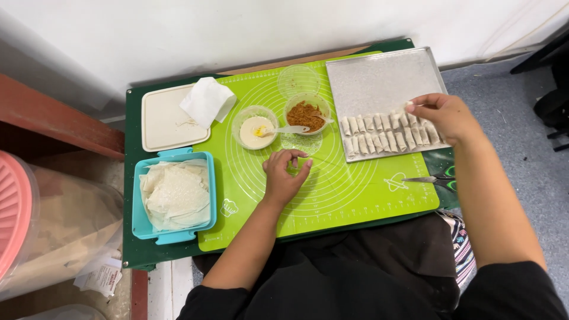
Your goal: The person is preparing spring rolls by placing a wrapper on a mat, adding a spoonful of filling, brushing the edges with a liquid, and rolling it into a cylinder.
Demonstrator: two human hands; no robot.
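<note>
My right hand (441,112) pinches one small pale rolled pastry (410,107) over the top row on the square silver metal tray (379,80) at the green silicone mat's (332,195) far right corner — long axis pointing away from me; my left hand (284,175) rests mid-mat, fingers loosely curled, empty.

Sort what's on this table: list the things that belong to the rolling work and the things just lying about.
In use:
right hand setting a roll among the small rolls on the metal tray
left hand on the green mat
wrappers in the blue tub
brown filling bowl
paste bowl

Lying about:
scissors
cream lid
tissue
pink container
</note>
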